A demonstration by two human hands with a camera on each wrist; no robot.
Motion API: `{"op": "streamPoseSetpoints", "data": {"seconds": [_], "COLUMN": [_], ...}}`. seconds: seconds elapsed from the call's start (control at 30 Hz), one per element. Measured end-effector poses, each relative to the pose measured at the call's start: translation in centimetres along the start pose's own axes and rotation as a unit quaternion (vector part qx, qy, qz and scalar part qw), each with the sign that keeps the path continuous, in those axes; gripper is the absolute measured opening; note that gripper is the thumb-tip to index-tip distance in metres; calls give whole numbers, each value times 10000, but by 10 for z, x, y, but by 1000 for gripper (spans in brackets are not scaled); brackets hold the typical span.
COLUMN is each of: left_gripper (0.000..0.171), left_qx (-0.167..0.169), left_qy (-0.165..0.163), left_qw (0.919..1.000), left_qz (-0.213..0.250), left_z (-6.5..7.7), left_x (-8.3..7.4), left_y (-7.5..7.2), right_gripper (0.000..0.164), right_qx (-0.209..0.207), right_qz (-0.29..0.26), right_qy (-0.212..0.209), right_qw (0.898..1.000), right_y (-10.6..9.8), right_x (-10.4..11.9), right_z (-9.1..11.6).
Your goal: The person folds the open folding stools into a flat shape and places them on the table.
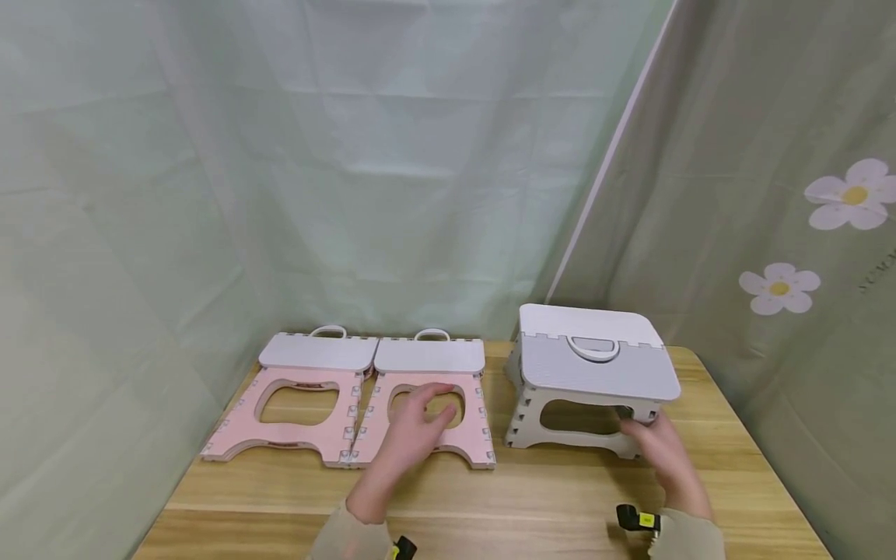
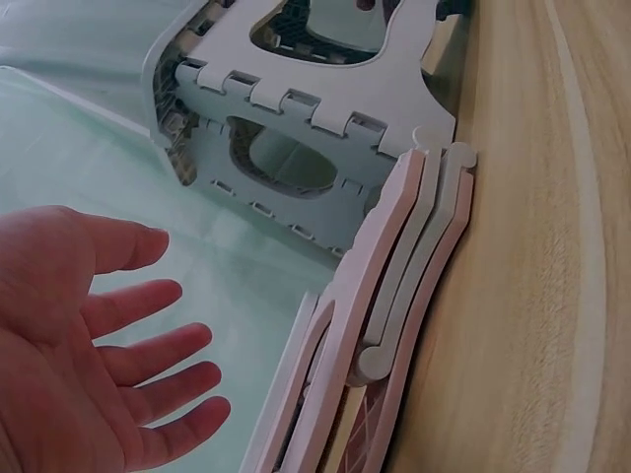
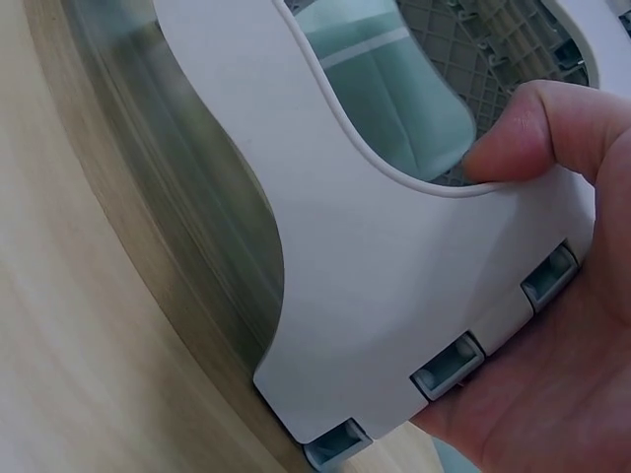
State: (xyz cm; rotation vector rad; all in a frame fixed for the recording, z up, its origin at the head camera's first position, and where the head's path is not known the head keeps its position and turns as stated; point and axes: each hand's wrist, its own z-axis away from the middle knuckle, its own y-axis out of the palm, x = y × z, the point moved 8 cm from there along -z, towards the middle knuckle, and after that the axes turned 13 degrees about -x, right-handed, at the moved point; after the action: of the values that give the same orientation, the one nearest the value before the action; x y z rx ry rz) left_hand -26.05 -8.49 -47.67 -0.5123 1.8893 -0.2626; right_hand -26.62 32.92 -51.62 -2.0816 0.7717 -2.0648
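A white and grey folding step stool [image 1: 560, 362] stands unfolded on its legs at the right of the table. My right hand [image 1: 661, 451] grips the stool's near right leg. In the right wrist view the thumb of that hand [image 3: 567, 365] hooks over the edge of the side panel's cutout [image 3: 335, 246], with the palm along the hinged corner. My left hand [image 1: 409, 435] holds nothing and hovers above a flat-folded pink and white stool [image 1: 428, 356]. Its fingers are spread and loosely straight in the left wrist view, apart from the folded stool [image 2: 345, 325].
Another flat-folded pink and white stool [image 1: 315, 354] lies at the left, its edge against the middle one. The wooden table [image 1: 560, 498] extends in front. Pale green curtains [image 1: 392, 179] hang behind and at both sides, close to the table edges.
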Motion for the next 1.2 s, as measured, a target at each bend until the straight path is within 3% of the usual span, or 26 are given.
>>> {"op": "streamPoseSetpoints", "data": {"seconds": [0.2,0.4,0.7,0.97,1.2], "left_gripper": [36,38,45,47,45], "left_qx": [89,353,695,642,616], "left_qy": [210,370,208,194,-14], "left_qw": [9997,9986,9968,9969,9974], "left_qz": [38,122,323,415,367], "left_z": [2,3,9,9,8], "left_x": [-5,-14,-24,-31,-26], "left_y": [8,28,63,86,102], "right_gripper": [71,68,71,73,75], "right_qx": [60,34,315,336,455], "right_qz": [-39,41,109,-165,-293], "right_qy": [-4,-101,-150,-139,-360], "right_qw": [10000,9999,9993,9992,9979], "right_y": [3,1,3,4,5], "right_x": [-3,-4,-3,-6,-6], "right_z": [-2,-6,-7,-8,-7]}}
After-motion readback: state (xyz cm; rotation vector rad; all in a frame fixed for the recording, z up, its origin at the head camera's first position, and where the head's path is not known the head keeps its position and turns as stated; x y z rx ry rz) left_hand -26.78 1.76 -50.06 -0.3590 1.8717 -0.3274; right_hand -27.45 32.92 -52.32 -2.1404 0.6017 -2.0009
